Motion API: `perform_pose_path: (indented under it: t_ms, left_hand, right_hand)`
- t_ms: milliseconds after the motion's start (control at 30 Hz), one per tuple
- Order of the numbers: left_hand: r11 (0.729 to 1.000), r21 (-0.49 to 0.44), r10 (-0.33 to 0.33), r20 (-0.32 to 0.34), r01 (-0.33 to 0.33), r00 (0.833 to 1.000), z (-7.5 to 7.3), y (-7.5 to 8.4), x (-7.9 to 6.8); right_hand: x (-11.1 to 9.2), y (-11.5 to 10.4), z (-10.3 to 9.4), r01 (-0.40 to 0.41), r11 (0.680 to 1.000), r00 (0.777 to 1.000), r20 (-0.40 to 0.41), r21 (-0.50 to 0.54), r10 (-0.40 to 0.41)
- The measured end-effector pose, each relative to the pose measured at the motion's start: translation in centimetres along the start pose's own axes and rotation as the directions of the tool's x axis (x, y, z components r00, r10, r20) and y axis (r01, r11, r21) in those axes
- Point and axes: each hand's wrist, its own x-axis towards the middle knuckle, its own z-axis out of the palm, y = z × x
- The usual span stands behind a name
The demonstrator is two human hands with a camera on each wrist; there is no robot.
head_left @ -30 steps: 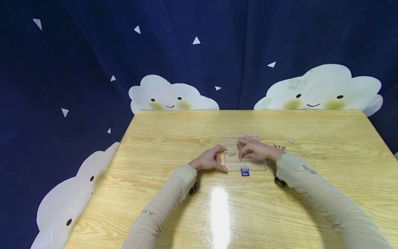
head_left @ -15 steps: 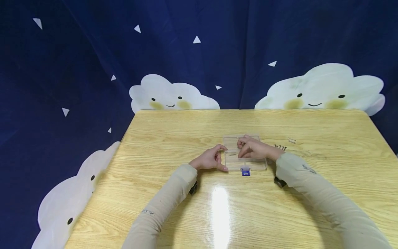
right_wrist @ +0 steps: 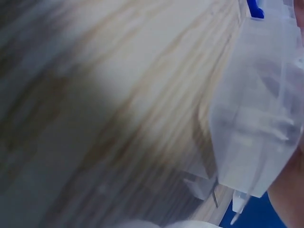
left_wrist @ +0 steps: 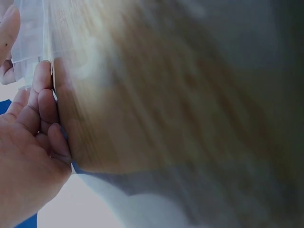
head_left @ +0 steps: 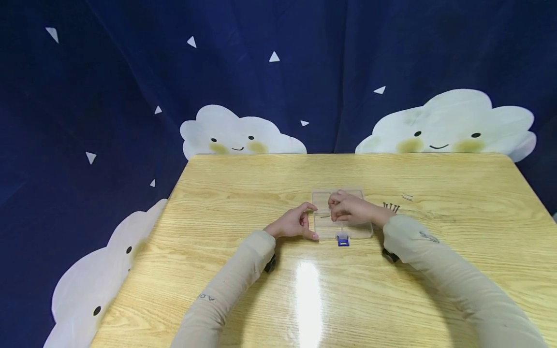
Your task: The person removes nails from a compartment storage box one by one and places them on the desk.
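Observation:
A clear plastic box (head_left: 358, 232) with a blue latch (head_left: 343, 240) lies on the wooden table, its clear lid (head_left: 321, 197) folded back flat. My left hand (head_left: 296, 222) holds the box's left side, thumb at the front corner and fingers at the rear. In the left wrist view its fingers (left_wrist: 42, 78) lie along the box wall. My right hand (head_left: 351, 208) reaches into the box with bent fingers; its fingertips are hidden, so whatever they hold cannot be made out. A thin dark piece, like a screw (head_left: 325, 217), lies in the box left of those fingers.
Several dark screws (head_left: 391, 207) lie in a row just beyond my right wrist. Farther right are a few small, thin silvery pieces (head_left: 407, 197). Behind the wooden table (head_left: 243, 183) hangs a dark blue curtain (head_left: 243, 72) with clouds.
My right hand has shifted slightly left within the box. The left hand keeps its hold on the box's left side, and the box stays in place.

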Motion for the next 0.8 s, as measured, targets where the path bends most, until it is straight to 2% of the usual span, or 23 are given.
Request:
perform_pose_path:
  t_ms: [100,300,500,667,800]
  left_hand:
    - [1.0,0.0,0.002,0.003,-0.002,1.0,0.1,0.0,0.0]
    - [1.0,0.003,0.006,-0.011,-0.006,1.0,0.2,-0.3,0.1]
    - [1.0,0.023,0.009,-0.017,-0.008,1.0,0.1,-0.5,0.1]
    - [1.0,0.022,0.0,-0.009,0.001,1.0,0.1,-0.4,0.1]
    - [1.0,0.011,-0.007,-0.005,0.007,1.0,0.2,-0.3,0.1]
  right_hand:
    - [-0.1,-0.3,-0.2,-0.009,0.999,1.0,-0.012,0.052,0.01]
    - [-0.6,-0.7,-1.5,-0.075,0.98,0.992,-0.089,0.185,0.093]
    - [-2.7,0.0,-3.1,-0.12,0.984,0.974,-0.176,0.134,0.142]
    - [-5.3,0.9,-4.1,-0.223,0.969,0.943,-0.227,0.111,0.243]
    - [-7.4,1.5,-5.0,-0.361,0.925,0.893,-0.242,0.115,0.379]
